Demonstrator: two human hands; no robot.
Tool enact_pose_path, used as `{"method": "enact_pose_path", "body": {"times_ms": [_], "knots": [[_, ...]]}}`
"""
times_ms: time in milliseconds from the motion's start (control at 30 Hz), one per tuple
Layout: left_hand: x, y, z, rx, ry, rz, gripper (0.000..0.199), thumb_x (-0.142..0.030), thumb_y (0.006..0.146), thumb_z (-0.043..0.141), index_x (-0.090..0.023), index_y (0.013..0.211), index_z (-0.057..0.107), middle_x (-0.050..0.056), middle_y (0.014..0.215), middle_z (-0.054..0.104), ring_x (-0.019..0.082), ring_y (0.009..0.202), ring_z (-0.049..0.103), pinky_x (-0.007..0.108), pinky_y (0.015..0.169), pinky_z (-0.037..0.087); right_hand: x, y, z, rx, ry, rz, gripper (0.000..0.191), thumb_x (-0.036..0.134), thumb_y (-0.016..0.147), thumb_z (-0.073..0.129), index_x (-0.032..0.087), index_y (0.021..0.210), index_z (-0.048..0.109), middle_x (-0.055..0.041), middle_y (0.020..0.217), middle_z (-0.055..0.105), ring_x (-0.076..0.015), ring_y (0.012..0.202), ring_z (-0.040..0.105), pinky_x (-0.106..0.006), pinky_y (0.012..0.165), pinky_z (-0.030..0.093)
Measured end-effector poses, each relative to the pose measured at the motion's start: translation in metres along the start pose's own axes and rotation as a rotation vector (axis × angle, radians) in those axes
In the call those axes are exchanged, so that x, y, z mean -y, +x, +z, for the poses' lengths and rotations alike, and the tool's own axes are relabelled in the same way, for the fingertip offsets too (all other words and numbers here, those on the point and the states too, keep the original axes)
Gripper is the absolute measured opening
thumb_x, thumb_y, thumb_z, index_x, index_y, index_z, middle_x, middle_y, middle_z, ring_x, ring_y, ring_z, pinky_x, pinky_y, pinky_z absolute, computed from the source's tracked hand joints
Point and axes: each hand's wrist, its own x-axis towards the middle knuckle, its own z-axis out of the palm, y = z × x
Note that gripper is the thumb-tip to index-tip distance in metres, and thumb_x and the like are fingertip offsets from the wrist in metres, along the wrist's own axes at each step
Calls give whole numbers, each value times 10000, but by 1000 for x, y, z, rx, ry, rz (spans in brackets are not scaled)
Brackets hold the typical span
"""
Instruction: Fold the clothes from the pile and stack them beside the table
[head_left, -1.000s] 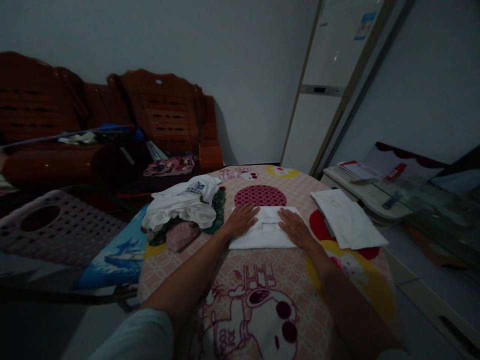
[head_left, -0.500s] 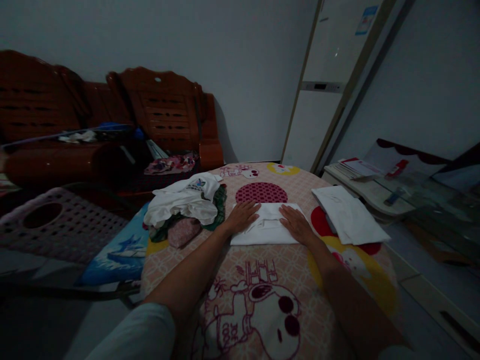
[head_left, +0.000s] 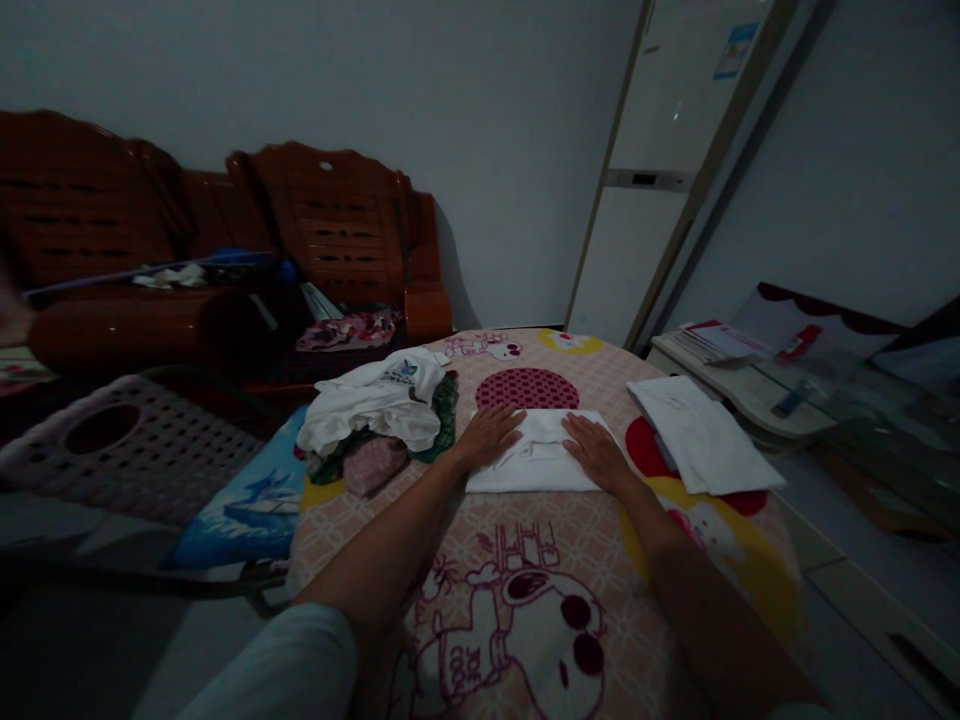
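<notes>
A folded white cloth (head_left: 536,468) lies flat on the round table with a patterned pink cover (head_left: 442,530). My left hand (head_left: 487,438) rests palm down on its left part, fingers stretched out. On its right part my right hand (head_left: 595,450) lies flat, the fingers slightly spread. Between the two hands some creases show in the cloth. Left of it sits a loose heap of clothes, with a white shirt (head_left: 375,405) on top, green checked fabric (head_left: 445,415) and a pink bundle (head_left: 375,464) below. Another folded white garment (head_left: 701,435) lies at the table's right.
Wooden chairs (head_left: 330,225) with clothes on them stand at the back left. A woven chair (head_left: 135,440) and a blue cushion (head_left: 247,500) are left of the table. At the right is a side cabinet (head_left: 757,390) with papers; a tall white unit (head_left: 637,240) stands behind.
The whole view has shifted slightly, so things appear a little further right and lower. Both hands remain flat on the folded white cloth.
</notes>
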Motion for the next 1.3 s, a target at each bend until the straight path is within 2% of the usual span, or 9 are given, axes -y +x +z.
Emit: {"method": "enact_pose_path", "body": {"times_ms": [100,200,267,367,467,800,967,1133,1300], "knots": [[1,0,0,-28,-54,7,515,-436,1004,335,-237,1469,425,93,1549,377,290,1428,339,512,1163,260,-1,0,2,-8,-5,-2,506,423,1007,327,209,1441,472,-101,1533,400,-265,1416,371,-506,1152,300],[7,-1,-3,-100,-199,-21,468,-385,990,384,-210,1405,509,87,1487,473,239,1382,421,417,1162,308,-3,0,4,-21,0,-12,508,427,1008,317,209,1440,473,-100,1534,399,-262,1416,372,-509,1152,296],[13,-2,-6,-170,-297,-70,426,-326,981,388,-198,1346,566,77,1416,554,205,1313,503,343,1124,368,-4,-1,5,-25,0,-16,509,430,1008,318,204,1433,482,-104,1531,405,-264,1410,382,-509,1152,295],[22,-4,-11,-237,-329,-177,380,-253,952,416,-181,1259,629,73,1313,637,203,1214,584,330,1076,421,-5,-1,5,-32,4,-30,508,429,1006,326,191,1419,501,-112,1518,423,-269,1401,395,-504,1152,294],[25,-5,-14,-229,-275,-266,355,-221,921,463,-169,1211,660,85,1260,668,215,1174,611,332,1057,434,-5,-1,4,-44,21,-36,506,434,1004,335,195,1414,510,-111,1509,435,-276,1393,406,-508,1148,301],[33,-2,-23,-184,-71,-380,304,-196,906,461,-141,1040,728,117,1077,713,224,1039,643,308,958,468,-3,-2,1,-42,42,-33,498,434,998,359,195,1406,518,-109,1506,441,-280,1393,407,-518,1144,312],[35,-2,-22,-215,-94,-397,245,-206,881,514,-151,996,723,108,1042,706,225,1006,641,311,928,472,-4,-3,5,-68,34,-40,498,434,1002,345,198,1404,520,-108,1502,449,-275,1389,413,-512,1150,307],[37,0,-23,-169,-107,-438,224,-273,867,588,-119,998,684,125,1033,694,232,1006,634,302,903,469,-6,-4,8,-117,38,-49,548,455,997,348,147,1432,478,-147,1517,418,-277,1401,393,-496,1145,323],[40,0,-26,-170,-206,-437,224,-293,882,582,-122,1014,644,108,1009,696,221,943,643,294,831,473,-6,-2,8,-93,24,-47,509,440,997,354,163,1381,541,-144,1499,447,-283,1388,412,-505,1141,325]]}}
